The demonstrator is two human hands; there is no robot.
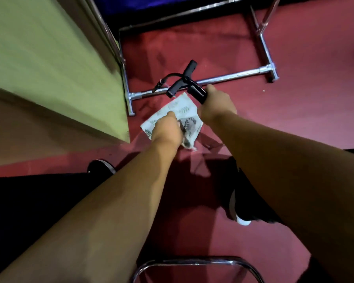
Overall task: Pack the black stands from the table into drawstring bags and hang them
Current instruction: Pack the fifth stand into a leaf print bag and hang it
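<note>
Red carpet (294, 119), chrome rack base (229, 77) (beyond hands)

Both bare forearms extended forward toward 12 o'clock. Left hand (167, 129) fisted, fingers curled closed on a patterned bag (180, 111). Right hand (216, 106) at 1 o'clock of left, clenched around a black stand (189, 82).
</note>
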